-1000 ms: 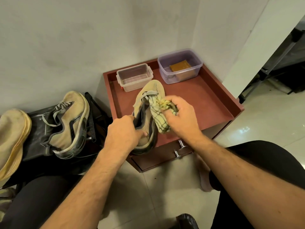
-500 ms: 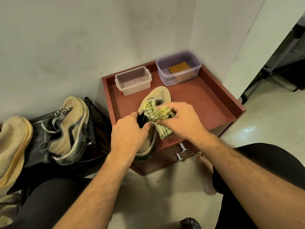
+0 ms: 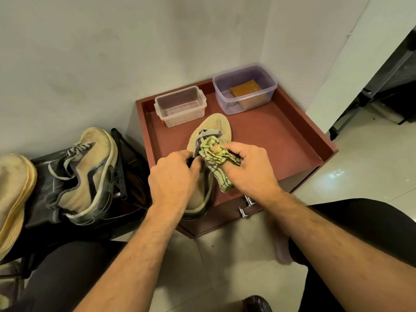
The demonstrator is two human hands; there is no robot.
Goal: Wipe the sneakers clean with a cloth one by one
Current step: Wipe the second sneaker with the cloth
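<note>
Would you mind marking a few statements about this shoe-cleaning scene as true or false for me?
1. The right hand holds a yellow-green cloth against the sneaker. True.
2. The left hand rests flat on the red cabinet and touches no shoe. False: it grips the sneaker being wiped.
3. The purple-tinted container holds a brown block. True.
4. The clear container stands to the right of the purple-tinted one. False: it stands to its left.
5. A second sneaker lies on the red cabinet top. False: it sits on a dark stand left of the cabinet.
</note>
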